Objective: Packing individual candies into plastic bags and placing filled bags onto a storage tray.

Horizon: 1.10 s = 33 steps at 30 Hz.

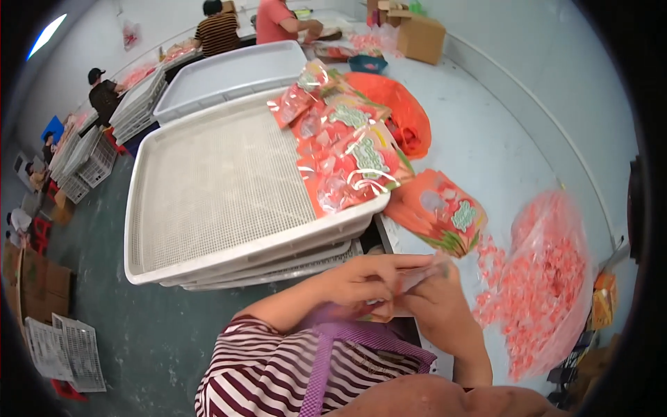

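Note:
Close to my body, both hands grip a small clear-and-orange plastic pouch [415, 276]. My left hand [360, 279] has its fingers bent around one side of it. My right hand [438, 299] holds the other side, and its fingertips are partly hidden. What the pouch contains cannot be made out. Just beyond my hands, flat orange-red pouches [434, 208] with green leaf print lie stacked on the table. To the right, a large clear plastic bag [545, 292] lies open, with small pink wrapped pieces [490, 278] spilling from its mouth.
A white mesh tray [215, 181] tops a stack at left, with several filled pouches [361, 160] along its right side. Behind these sit a red plastic bag [399, 104] and another white tray [233, 76]. A cardboard box [421, 39] stands farther back. Several people work along far tables.

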{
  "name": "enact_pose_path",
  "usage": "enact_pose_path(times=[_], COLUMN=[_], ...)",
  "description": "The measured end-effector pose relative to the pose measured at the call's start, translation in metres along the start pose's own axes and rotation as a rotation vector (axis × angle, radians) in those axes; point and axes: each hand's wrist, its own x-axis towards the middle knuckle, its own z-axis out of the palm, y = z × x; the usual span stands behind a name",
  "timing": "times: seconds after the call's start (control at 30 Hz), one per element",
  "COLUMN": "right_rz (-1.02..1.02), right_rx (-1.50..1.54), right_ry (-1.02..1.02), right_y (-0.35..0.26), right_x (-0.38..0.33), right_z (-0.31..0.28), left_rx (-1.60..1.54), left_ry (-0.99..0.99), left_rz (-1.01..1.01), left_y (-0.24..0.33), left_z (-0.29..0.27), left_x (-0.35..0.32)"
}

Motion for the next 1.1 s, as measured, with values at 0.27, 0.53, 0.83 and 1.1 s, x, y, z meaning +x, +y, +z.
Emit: enact_pose_path(times=[0.27, 0.53, 0.83, 1.1], right_rz=[-0.129, -0.188, 0.262, 0.226], right_rx=[-0.206, -0.061, 0.695, 0.654], right_ry=[0.141, 0.356, 0.317, 0.413], right_y=[0.006, 0.009, 0.039, 0.046], right_x=[0.051, 0.054, 0.011, -0.003], right_z=[0.017, 0.014, 0.029, 0.037], left_rx=[0.398, 0.741, 0.451, 0.472], left_ry=[0.335, 0.614, 0.727, 0.647], left_rz=[0.112, 0.079, 0.023, -0.119], left_y=[0.019, 0.009, 0.007, -0.001], left_z=[0.006, -0.005, 0.006, 0.002], left_x=[-0.047, -0.051, -0.047, -0.051])
